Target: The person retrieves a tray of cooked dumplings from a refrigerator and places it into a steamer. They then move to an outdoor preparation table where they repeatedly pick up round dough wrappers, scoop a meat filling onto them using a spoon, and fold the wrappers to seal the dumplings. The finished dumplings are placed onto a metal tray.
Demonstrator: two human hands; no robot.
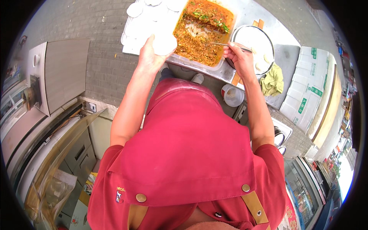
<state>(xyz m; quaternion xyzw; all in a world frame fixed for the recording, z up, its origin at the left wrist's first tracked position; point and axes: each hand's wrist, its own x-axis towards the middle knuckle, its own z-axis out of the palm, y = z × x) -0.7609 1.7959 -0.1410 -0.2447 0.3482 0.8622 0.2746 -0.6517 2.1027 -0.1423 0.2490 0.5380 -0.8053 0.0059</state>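
On the metal table, a clear plastic tub [198, 62] holds orange-brown minced filling with chopped green onion. My left hand [151, 56] holds a round white dough wrapper [165, 45] beside the tub's left edge. A thin metal utensil [244, 49] is gripped in my right hand [240, 57], its tip over the filling. At the left lies a white tray [124, 37] with pale dough rounds [134, 10] on it; glare hides much of its surface. Right of the tub, a round steamer tray [272, 46] bears several pleated buns [268, 57].
A yellow-green cloth [271, 82] lies against the steamer tray. Farther right stands a white foam box [306, 86] with green printed tape. Below the table's edge are a plastic bucket [233, 96] and a white shoe [197, 78].
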